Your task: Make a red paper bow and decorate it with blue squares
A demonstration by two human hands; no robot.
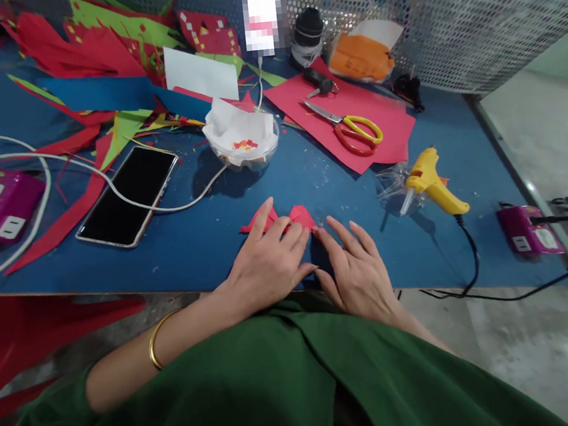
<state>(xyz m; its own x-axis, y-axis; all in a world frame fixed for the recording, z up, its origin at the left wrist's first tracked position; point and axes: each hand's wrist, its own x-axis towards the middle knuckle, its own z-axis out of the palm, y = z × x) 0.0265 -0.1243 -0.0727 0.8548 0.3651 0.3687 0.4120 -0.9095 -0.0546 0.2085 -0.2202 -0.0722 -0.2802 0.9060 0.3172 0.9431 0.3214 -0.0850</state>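
**Red paper pressed flat at the table edge**

Red folded paper (300, 217) is held down on the blue table (206, 240), between phone (127, 194) and glue gun (432, 182). Left hand (263, 265) fingers lie together on it; right hand (357, 269) fingers are slightly spread beside it.

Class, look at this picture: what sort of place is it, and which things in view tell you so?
Probably a paper-craft workbench. Cut red and green paper scraps cover the blue table, with scissors and a glue gun beside both hands pressing red paper.
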